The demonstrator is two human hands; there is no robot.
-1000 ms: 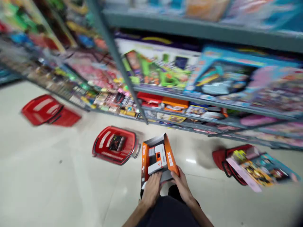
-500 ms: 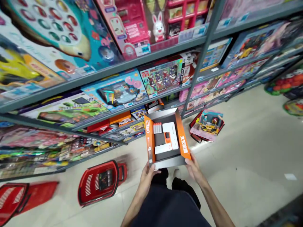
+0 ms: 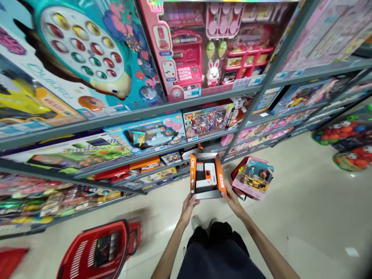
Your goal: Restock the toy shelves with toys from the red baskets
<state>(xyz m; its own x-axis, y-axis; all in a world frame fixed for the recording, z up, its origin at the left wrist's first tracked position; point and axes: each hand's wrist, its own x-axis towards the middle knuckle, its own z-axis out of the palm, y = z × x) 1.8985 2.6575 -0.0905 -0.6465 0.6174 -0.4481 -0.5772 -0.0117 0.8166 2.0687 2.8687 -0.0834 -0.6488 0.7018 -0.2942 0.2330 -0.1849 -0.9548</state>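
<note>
Between my two hands is an orange and grey open-front box (image 3: 207, 195) with a white and orange toy gun (image 3: 209, 174) and several foam darts (image 3: 200, 166) inside. My left hand (image 3: 188, 206) grips the box's near left corner, thumb on the rim. At the near right corner, my right hand (image 3: 232, 199) is closed on the orange side. The box is held out over the floor, in front of the low shelves, with its open face turned up toward me.
Shelves of boxed toys rise ahead, including a pink cash register set (image 3: 188, 66) and a fishing game (image 3: 87, 50). A red shopping basket (image 3: 77, 252) stands on the floor at left. Right of the box, a pink toy box (image 3: 252, 176) rests on another basket (image 3: 236, 170).
My hands and the box sit farther forward and look smaller, reaching toward the lower shelves. The view has tilted up, so more of the upper shelf shows.
</note>
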